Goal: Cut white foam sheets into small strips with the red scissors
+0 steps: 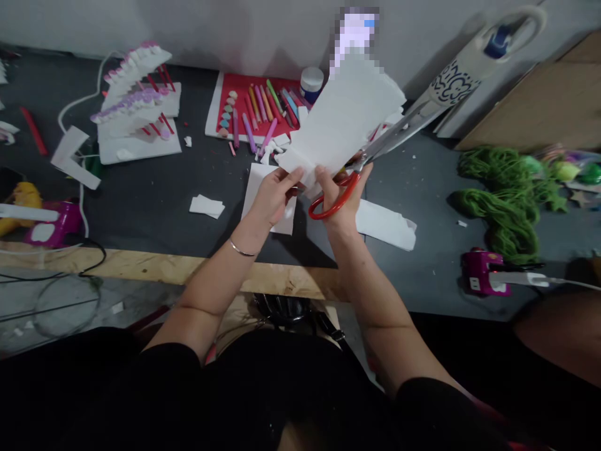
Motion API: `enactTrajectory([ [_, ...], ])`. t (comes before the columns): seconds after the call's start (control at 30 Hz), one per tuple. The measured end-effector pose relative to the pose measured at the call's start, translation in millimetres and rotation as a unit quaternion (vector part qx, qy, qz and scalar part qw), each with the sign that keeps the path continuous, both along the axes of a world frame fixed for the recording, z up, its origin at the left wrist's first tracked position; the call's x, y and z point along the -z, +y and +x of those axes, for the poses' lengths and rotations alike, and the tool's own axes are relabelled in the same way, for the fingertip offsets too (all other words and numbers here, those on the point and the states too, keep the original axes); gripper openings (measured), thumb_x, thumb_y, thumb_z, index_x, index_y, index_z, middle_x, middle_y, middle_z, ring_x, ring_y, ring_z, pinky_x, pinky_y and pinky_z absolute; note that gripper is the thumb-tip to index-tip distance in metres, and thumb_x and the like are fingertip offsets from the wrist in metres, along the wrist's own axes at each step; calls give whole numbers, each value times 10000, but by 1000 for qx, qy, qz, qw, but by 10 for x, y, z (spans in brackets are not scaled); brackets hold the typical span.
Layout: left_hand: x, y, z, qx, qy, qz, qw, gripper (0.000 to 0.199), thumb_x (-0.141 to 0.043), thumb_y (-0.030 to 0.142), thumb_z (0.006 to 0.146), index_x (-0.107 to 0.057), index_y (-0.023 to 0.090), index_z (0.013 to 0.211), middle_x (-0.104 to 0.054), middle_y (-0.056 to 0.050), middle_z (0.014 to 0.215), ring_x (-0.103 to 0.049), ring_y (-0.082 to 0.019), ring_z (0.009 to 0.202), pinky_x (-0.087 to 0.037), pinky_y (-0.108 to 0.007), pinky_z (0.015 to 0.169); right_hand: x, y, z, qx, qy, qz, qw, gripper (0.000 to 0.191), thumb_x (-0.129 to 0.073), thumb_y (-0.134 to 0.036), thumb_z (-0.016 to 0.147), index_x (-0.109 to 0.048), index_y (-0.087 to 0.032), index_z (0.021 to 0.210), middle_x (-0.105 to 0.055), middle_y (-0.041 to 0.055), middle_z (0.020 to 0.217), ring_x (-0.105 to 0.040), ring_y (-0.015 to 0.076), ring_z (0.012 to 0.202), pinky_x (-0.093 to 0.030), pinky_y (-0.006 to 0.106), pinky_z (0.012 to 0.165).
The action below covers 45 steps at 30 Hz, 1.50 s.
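Observation:
My left hand (277, 194) pinches the lower left edge of a large white sheet (345, 113), which looks like stiff paper or card with a ragged upper right edge. My right hand (342, 197) grips the same sheet with its thumb near the lower edge. Red-handled scissors (334, 203) hang on that hand too, their blades pointing up and right, away from the sheet. Below the hands lies a white rectangular piece (256, 188). Another stack of white strips (387, 224) rests to the right, and small white pieces (207, 206) lie to the left.
Colored markers (260, 103) lie on a red sheet at the back, beside a small jar (310, 84). White foam pieces with pink and purple flowers (136, 106) stand at left. Green yarn (502, 207) and a magenta power adapter (483, 272) sit at right, near another person's arm (563, 332).

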<state>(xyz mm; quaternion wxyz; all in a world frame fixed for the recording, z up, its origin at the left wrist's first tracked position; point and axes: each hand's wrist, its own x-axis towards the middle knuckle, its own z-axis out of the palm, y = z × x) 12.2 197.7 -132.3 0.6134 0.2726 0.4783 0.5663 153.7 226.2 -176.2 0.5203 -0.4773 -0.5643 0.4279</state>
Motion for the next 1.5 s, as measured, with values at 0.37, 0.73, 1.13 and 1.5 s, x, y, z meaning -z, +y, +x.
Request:
enactTrajectory([
  [0.37, 75, 31, -105, -16, 6, -5, 1000, 379, -897, 345, 947, -612, 202, 743, -670, 11, 711, -601, -78, 640, -522, -221, 689, 280, -66, 65, -41, -12, 36, 998, 795, -757, -567, 966, -261, -402, 1565, -658, 85, 1221, -745, 306, 1188, -674, 570, 996],
  [0.73, 15, -20, -122, 28, 41, -2, 999, 385, -851, 534, 954, -628, 220, 952, -709, -11, 803, -819, -186, 924, -685, -299, 858, 66, -36, 137, -65, -71, -19, 995, 754, -737, -558, 977, -302, -416, 1576, -648, 114, 1247, -721, 317, 1224, -627, 585, 1074],
  [1.13, 112, 121, -347, -51, 75, 30, 995, 487, -867, 532, 921, -683, 213, 1240, -776, -35, 916, -803, -161, 853, -667, -242, 760, -505, -536, 793, -261, -91, -144, 950, 638, -655, -832, 930, -617, -269, 1226, -614, -6, 809, -568, 161, 643, -470, 328, 578],
  [1.5, 12, 32, -303, -11, 85, 45, 995, 418, -868, 486, 922, -708, 212, 1193, -783, -56, 924, -819, -182, 871, -682, -230, 742, -610, -564, 759, -276, -193, -163, 927, 667, -667, -896, 875, -658, -238, 989, -579, -3, 750, -513, 138, 648, -399, 303, 546],
])
